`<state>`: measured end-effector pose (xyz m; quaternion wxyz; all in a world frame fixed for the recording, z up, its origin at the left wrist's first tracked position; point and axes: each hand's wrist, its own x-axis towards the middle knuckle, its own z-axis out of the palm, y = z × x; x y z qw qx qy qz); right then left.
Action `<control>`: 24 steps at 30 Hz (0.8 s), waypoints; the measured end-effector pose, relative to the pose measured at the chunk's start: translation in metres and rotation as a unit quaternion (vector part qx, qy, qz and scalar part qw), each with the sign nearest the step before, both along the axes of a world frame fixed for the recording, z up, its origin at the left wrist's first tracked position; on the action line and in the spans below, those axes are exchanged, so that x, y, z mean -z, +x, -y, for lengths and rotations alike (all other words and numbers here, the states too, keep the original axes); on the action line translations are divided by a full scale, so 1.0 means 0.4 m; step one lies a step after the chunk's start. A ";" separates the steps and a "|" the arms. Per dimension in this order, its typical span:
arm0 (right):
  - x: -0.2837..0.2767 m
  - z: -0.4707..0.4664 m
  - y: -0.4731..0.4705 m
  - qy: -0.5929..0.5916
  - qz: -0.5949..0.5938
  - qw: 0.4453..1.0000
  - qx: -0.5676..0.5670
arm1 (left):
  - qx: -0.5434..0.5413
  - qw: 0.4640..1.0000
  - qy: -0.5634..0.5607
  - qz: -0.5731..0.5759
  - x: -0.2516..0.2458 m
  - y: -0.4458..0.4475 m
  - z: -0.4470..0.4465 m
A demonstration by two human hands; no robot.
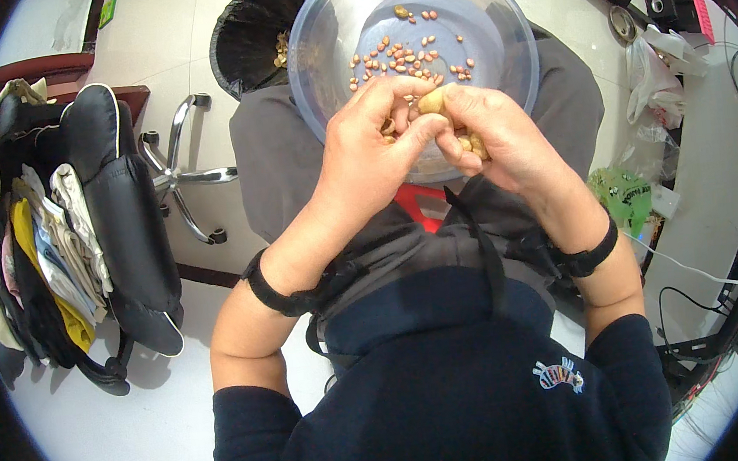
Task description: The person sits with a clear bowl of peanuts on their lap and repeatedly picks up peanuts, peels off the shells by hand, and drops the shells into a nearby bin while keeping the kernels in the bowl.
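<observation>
Both hands meet over the near side of a clear bluish plastic basin (520, 52) that rests between the knees. An unshelled peanut (431, 101) is pinched between the fingertips of my left hand (371, 141) and my right hand (498, 130). Pieces of shell show in the curled fingers of my left hand. Several more peanuts in the shell (475, 145) lie in the palm of my right hand. Loose reddish peanut kernels (400, 60) are scattered on the basin's floor, with one darker peanut pod (400, 11) near its far side.
A black-lined waste bin (240, 37) with shells inside stands beyond the basin's left side. At left are a chair's chrome base (173, 176) and a black chair (140, 250) piled with clothes. Plastic bags (649, 84) and cables lie at right. Something red (421, 206) shows below the basin.
</observation>
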<state>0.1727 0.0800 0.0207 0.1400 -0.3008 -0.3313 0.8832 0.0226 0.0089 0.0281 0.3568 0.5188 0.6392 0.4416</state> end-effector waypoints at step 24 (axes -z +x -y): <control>-0.011 0.041 -0.026 0.334 0.141 0.932 0.021 | 0.015 0.996 0.008 0.090 0.026 0.001 -0.005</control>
